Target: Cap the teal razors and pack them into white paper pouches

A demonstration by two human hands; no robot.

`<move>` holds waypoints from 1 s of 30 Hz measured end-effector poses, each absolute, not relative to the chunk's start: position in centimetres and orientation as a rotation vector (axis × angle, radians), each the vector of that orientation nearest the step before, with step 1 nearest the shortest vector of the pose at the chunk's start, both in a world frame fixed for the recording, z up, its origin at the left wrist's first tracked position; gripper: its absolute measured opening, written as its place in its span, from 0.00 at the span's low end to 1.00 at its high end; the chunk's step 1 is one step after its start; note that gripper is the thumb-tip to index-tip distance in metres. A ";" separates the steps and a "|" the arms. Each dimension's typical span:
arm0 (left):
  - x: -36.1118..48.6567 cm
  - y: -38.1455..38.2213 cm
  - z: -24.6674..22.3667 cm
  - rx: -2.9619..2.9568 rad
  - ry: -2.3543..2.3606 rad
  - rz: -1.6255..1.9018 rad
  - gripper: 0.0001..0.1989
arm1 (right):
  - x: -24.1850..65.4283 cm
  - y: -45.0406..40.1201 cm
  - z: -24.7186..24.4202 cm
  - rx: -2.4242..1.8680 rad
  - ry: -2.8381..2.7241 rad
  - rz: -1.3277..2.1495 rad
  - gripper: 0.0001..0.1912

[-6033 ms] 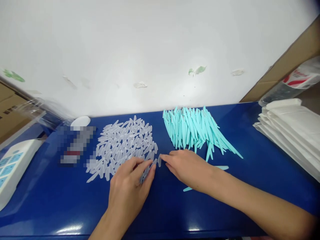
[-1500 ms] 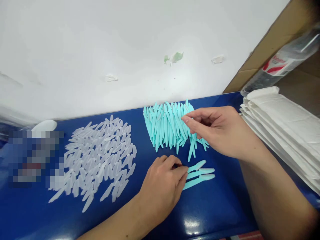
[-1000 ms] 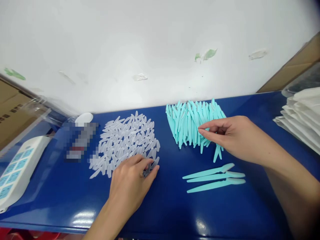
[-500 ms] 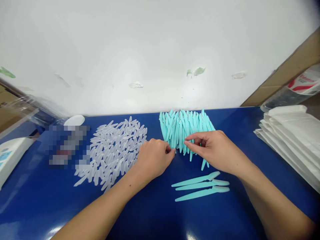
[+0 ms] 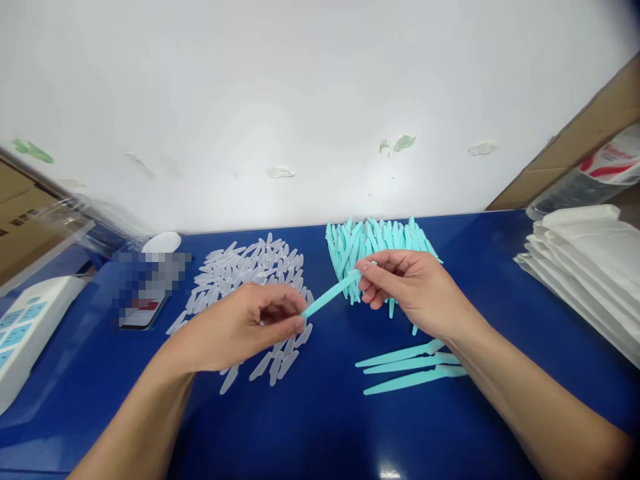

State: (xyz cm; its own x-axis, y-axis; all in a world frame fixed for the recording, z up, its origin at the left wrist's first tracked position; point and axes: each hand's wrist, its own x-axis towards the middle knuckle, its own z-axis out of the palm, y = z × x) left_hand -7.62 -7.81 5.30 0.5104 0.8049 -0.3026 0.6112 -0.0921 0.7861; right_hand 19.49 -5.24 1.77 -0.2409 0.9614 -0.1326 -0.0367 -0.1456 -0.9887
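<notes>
One teal plastic stick (image 5: 331, 293) is stretched between both hands above the blue table. My left hand (image 5: 255, 323) pinches its lower left end, over the pile of translucent white pieces (image 5: 217, 273). The upper right end sits between the fingertips of my right hand (image 5: 407, 283), which hides that end. Behind the right hand lies a heap of teal sticks (image 5: 375, 233). Nearer the front, several separate teal sticks (image 5: 403, 380) lie side by side, their right ends partly covered by my right forearm.
A white power strip (image 5: 40, 327) lies at the far left, near a partly blurred phone (image 5: 143, 317) and a white round object (image 5: 163, 243). At right are stacked white bags (image 5: 585, 267) and a plastic bottle (image 5: 575, 193). A white wall (image 5: 300, 100) stands behind.
A teal stick is now held between both hands. My left hand has moved left, away from the teal heap, over the white pieces. The view has shifted slightly.
</notes>
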 end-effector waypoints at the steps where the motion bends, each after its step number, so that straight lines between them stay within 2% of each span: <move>1: -7.7 -7.9 5.0 1.831 1.227 0.308 0.13 | 18.9 -5.3 1.7 -1.159 -1.261 1.523 0.19; 3: -7.8 -8.0 4.4 1.916 1.302 0.441 0.17 | 17.9 -5.6 1.7 -1.209 -1.305 1.521 0.19; 6: -8.8 -7.8 3.8 1.989 1.357 0.562 0.18 | 17.0 -6.5 1.8 -1.366 -1.538 1.494 0.22; 8: -10.2 -7.5 3.7 1.938 1.421 0.603 0.18 | 16.5 -7.3 1.6 -1.463 -1.802 1.352 0.27; 9: -11.1 -7.3 3.7 1.892 1.466 0.622 0.19 | 16.2 -7.7 1.5 -1.448 -1.975 1.230 0.25; 12: -13.0 -6.9 3.5 1.791 1.567 0.684 0.19 | 15.1 -8.7 0.3 -1.172 -2.563 0.758 0.13; 15: -13.3 -6.7 3.0 1.789 1.543 0.703 0.18 | 14.1 -9.2 -1.1 -0.994 -2.834 0.437 0.11; 22: -12.3 -6.5 2.6 1.835 1.443 0.661 0.17 | 14.9 -9.5 -1.2 -1.002 -2.859 0.431 0.08; 30: -12.3 -6.5 2.4 1.910 1.356 0.579 0.15 | 18.0 -8.8 -1.0 -0.963 -2.666 0.519 0.15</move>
State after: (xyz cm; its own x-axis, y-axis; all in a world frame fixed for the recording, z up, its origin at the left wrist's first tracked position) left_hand -12.31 -6.54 2.44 0.3479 0.9366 -0.0425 0.6173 -0.1947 0.7622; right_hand 17.99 -8.83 -0.99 -0.7468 0.6542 0.1198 0.5614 0.7167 -0.4138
